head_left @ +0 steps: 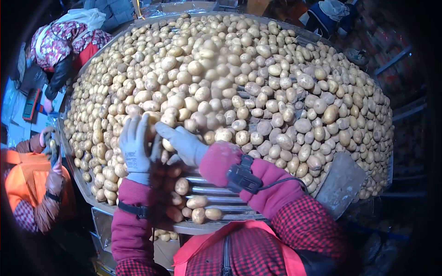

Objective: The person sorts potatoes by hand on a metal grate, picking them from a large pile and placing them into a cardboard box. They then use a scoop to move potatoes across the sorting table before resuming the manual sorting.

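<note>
A broad heap of pale potatoes covers the sorting table in front of me. My left hand, in a grey glove, lies over the near left part of the heap with fingers stretched forward and thumb apart. Beside it, my right hand, gloved the same, reaches in from the right, its fingers extended leftward over the potatoes. One potato shows between its fingers and thumb. Below the hands, several loose potatoes rest on bare metal rollers.
A flat grey board leans on the potatoes at right. At left, a person in an orange vest works at the edge; another person in a flowered top bends farther back. A red handheld device lies beside them. Another person stands at far right.
</note>
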`<state>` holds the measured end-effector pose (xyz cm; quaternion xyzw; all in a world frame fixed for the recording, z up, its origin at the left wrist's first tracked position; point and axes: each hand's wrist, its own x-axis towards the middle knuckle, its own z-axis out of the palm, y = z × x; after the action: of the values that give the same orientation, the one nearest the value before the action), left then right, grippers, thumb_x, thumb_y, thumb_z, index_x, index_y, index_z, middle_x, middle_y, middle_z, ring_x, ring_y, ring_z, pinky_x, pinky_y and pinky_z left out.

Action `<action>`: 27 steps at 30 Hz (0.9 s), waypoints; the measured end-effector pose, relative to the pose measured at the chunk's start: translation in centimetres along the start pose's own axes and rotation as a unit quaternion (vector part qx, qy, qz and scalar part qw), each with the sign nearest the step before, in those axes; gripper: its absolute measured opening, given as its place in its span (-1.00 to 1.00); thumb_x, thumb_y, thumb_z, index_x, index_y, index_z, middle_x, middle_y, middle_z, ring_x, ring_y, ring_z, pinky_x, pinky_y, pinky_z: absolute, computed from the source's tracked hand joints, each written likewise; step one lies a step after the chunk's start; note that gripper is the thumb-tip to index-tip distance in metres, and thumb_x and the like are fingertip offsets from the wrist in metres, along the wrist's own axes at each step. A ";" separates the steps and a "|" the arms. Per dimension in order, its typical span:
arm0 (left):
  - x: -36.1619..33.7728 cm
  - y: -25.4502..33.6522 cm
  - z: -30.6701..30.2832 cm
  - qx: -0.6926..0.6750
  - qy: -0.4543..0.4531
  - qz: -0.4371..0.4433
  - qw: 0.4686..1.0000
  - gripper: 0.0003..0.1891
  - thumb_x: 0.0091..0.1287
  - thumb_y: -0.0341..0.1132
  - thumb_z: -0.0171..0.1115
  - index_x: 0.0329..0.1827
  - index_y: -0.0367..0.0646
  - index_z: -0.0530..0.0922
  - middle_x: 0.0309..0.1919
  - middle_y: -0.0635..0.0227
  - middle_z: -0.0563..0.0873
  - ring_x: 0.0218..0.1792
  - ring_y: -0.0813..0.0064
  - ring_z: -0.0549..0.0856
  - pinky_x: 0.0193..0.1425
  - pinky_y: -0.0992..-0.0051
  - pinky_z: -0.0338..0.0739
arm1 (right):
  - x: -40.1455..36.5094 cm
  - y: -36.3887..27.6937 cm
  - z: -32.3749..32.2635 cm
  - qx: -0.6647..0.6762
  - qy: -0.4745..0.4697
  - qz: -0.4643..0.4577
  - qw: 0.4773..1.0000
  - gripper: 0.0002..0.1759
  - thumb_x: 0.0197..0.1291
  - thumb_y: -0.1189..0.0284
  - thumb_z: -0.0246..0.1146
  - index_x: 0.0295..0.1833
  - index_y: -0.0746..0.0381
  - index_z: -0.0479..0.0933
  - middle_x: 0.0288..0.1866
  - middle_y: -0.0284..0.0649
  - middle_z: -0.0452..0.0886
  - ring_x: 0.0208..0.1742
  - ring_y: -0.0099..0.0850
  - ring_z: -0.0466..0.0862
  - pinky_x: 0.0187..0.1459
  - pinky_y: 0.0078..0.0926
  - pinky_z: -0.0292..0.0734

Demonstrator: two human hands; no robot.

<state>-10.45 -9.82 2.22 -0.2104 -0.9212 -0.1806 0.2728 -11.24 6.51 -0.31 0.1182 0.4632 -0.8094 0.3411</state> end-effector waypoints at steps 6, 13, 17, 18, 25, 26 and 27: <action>3.4 -7.5 1.5 -0.015 0.025 -0.058 0.998 -0.37 0.37 -0.28 0.39 0.53 -0.10 0.49 0.32 -0.06 0.63 0.34 -0.09 0.60 0.46 0.05 0.44 | 1.7 -4.9 3.7 -0.065 0.004 -0.132 0.989 -0.19 0.50 0.01 0.26 0.65 0.16 0.16 0.28 -0.09 0.53 -0.19 -0.41 0.68 -0.06 -0.07 0.77; 3.7 -13.2 4.6 -0.039 0.021 -0.119 0.992 -0.37 0.53 -0.10 0.22 0.57 -0.25 0.40 0.48 -0.10 0.53 0.49 -0.05 0.50 0.59 0.11 0.33 | 1.2 -7.9 -5.5 -0.243 0.163 -0.297 0.909 -0.38 0.47 0.05 0.29 0.48 0.15 0.45 0.26 0.10 0.70 0.20 -0.13 0.74 0.22 -0.16 0.61; 3.7 -13.1 4.6 -0.060 -0.004 -0.158 0.986 -0.36 0.53 -0.10 0.24 0.59 -0.22 0.39 0.48 -0.07 0.53 0.49 -0.05 0.50 0.59 0.12 0.33 | -0.8 -11.3 -16.7 -0.502 0.401 -0.241 0.727 -0.46 0.41 -0.10 0.19 0.27 0.05 0.59 0.04 -0.07 0.79 0.07 0.03 0.75 0.10 -0.06 0.63; 3.9 -12.7 4.3 -0.038 -0.017 -0.159 0.986 -0.36 0.54 -0.10 0.23 0.60 -0.21 0.38 0.49 -0.06 0.53 0.50 -0.04 0.49 0.60 0.13 0.32 | -2.4 -12.2 -17.0 -0.538 0.386 -0.192 0.724 -0.40 0.41 -0.11 0.19 0.37 0.03 0.54 0.02 -0.06 0.79 0.08 -0.02 0.76 0.12 -0.05 0.63; 3.5 -12.2 4.6 -0.067 0.011 -0.129 0.989 -0.31 0.56 -0.05 0.23 0.61 -0.28 0.33 0.49 -0.13 0.51 0.49 -0.07 0.50 0.59 0.13 0.34 | -2.0 -10.1 -18.0 -0.591 0.393 -0.209 0.673 -0.33 0.38 -0.09 0.24 0.43 0.08 0.50 0.17 0.08 0.72 0.20 0.01 0.72 0.26 -0.07 0.57; 3.4 -11.9 4.6 -0.059 0.015 -0.129 0.990 -0.29 0.55 -0.02 0.22 0.62 -0.26 0.32 0.49 -0.14 0.50 0.50 -0.09 0.49 0.59 0.13 0.34 | -1.7 -10.3 -18.1 -0.615 0.400 -0.210 0.647 -0.33 0.38 -0.09 0.25 0.44 0.08 0.49 0.18 0.09 0.71 0.21 0.01 0.72 0.26 -0.07 0.57; 3.4 -11.8 4.7 -0.045 0.009 -0.139 0.989 -0.29 0.56 0.00 0.21 0.63 -0.25 0.31 0.49 -0.15 0.50 0.50 -0.10 0.48 0.59 0.12 0.34 | -1.9 -10.5 -18.0 -0.608 0.380 -0.209 0.665 -0.31 0.38 -0.04 0.30 0.45 0.18 0.53 0.06 -0.03 0.71 0.12 -0.23 0.68 0.23 -0.23 0.55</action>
<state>-20.80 -16.76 -2.10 -0.0906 -0.9299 -0.2602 0.2436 -19.02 25.89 -2.10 0.0821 0.9546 -0.2825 -0.0467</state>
